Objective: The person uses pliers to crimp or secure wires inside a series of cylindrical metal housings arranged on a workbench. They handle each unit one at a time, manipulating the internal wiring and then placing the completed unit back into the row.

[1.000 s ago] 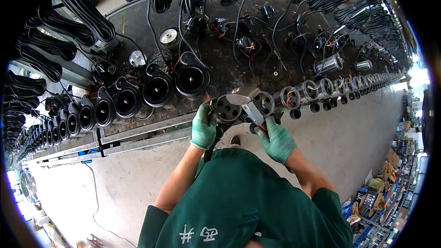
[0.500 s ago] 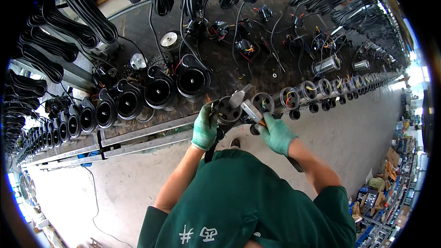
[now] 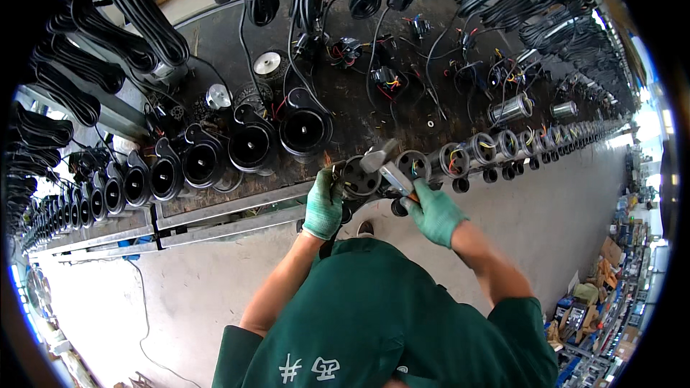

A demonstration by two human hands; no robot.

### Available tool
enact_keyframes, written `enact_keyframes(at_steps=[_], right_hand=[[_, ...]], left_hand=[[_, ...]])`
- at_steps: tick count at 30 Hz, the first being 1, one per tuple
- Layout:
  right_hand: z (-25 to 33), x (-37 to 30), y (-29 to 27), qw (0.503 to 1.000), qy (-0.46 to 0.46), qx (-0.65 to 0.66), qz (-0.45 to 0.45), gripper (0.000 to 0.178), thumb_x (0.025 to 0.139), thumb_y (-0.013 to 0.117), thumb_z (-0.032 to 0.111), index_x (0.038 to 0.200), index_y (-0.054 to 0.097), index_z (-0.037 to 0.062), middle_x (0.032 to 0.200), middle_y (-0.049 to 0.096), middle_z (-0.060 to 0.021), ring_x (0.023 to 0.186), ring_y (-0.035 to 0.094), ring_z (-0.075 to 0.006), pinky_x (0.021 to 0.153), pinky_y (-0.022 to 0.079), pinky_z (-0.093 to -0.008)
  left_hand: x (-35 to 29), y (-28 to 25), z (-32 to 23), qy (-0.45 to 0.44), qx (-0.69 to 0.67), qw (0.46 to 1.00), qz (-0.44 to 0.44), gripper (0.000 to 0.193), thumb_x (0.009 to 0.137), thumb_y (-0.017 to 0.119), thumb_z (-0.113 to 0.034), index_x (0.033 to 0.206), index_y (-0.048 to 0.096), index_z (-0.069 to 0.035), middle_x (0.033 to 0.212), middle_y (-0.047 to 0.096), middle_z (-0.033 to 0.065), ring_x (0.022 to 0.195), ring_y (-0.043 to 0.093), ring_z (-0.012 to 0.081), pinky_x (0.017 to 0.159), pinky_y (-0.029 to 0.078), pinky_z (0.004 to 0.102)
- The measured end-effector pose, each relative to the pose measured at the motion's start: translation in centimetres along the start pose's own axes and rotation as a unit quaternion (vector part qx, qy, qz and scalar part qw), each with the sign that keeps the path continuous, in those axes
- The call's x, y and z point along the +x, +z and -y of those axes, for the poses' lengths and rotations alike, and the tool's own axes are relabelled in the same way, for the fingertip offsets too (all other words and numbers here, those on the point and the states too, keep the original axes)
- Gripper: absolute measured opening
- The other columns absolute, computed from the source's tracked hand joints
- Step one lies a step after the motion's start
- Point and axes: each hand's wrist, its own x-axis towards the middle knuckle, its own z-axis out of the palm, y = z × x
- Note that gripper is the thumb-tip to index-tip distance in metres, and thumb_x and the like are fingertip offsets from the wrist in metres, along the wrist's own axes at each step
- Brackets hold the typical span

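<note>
Gripping a hammer (image 3: pixel 394 177) by its handle, the gloved right hand (image 3: pixel 435 214) is closed before the bench (image 3: pixel 352 122); the hammer's head overlaps the round housing (image 3: pixel 361 178), and whether they touch cannot be told. The gloved left hand (image 3: pixel 323 206) is at that housing's left rim, fingers curled, its exact hold unclear. The housing sits along the bench's near edge, between a black cup-shaped housing (image 3: pixel 305 131) on the left and a wired cylinder (image 3: pixel 415 166) on the right.
</note>
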Motion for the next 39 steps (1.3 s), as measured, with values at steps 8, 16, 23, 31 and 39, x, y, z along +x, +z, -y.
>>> enact_keyframes(at_steps=[8,16,23,31,39], right_hand=[[-1.4,1.5,2.5,0.997,0.007,-0.067,0.037,0.046,0.102,0.059,0.032,0.132,0.046,-0.0007,0.091,0.071,-0.0279,0.083,0.068,-0.0513,0.072,0.052,-0.0601],[1.7,-0.7,-1.5,1.000,0.004,-0.008,0.011,0.039,0.100,0.062,0.027,0.126,0.047,0.0012,0.095,0.073,-0.0243,0.089,0.069,-0.0489,0.076,0.053,-0.0573],[-1.4,2.5,1.7,0.992,0.002,-0.076,0.101,0.039,0.100,0.062,0.027,0.126,0.049,-0.0002,0.097,0.071,-0.0288,0.091,0.067,-0.0515,0.077,0.052,-0.0590],[-2.9,1.1,-1.7,0.990,-0.028,-0.084,0.108,0.037,0.099,0.061,0.033,0.123,0.054,0.0052,0.102,0.073,-0.0230,0.094,0.069,-0.0465,0.081,0.052,-0.0587],[-16.1,-1.8,-11.6,0.966,-0.127,-0.203,-0.101,0.023,0.079,0.075,0.015,0.100,0.066,0.0112,0.089,0.070,-0.0130,0.084,0.069,-0.0364,0.073,0.053,-0.0514]], left_hand=[[-0.4,0.5,-0.4,-0.021,0.013,1.000,-0.006,0.031,0.104,0.051,0.003,0.135,0.057,-0.003,0.114,0.069,0.0106,0.097,0.063,0.0186,0.087,0.052,0.0318],[-0.9,0.4,-0.3,-0.021,-0.011,1.000,-0.012,0.031,0.105,0.050,0.002,0.135,0.057,-0.002,0.121,0.069,0.0134,0.107,0.065,0.0210,0.094,0.051,0.0316],[-0.8,0.6,-0.8,-0.055,-0.037,0.998,0.000,0.038,0.102,0.048,0.008,0.138,0.055,-0.001,0.130,0.067,0.0147,0.118,0.064,0.0210,0.102,0.049,0.0336],[-1.3,1.4,-1.0,-0.035,-0.049,0.998,-0.022,0.033,0.106,0.056,-0.007,0.138,0.053,-0.002,0.117,0.070,0.0139,0.106,0.067,0.0233,0.096,0.052,0.0356],[-2.5,3.3,2.2,-0.030,-0.123,0.992,0.030,0.096,0.082,0.090,-0.019,0.153,0.028,-0.007,0.151,0.046,0.0142,0.134,0.054,0.0264,0.110,0.050,0.0408]])
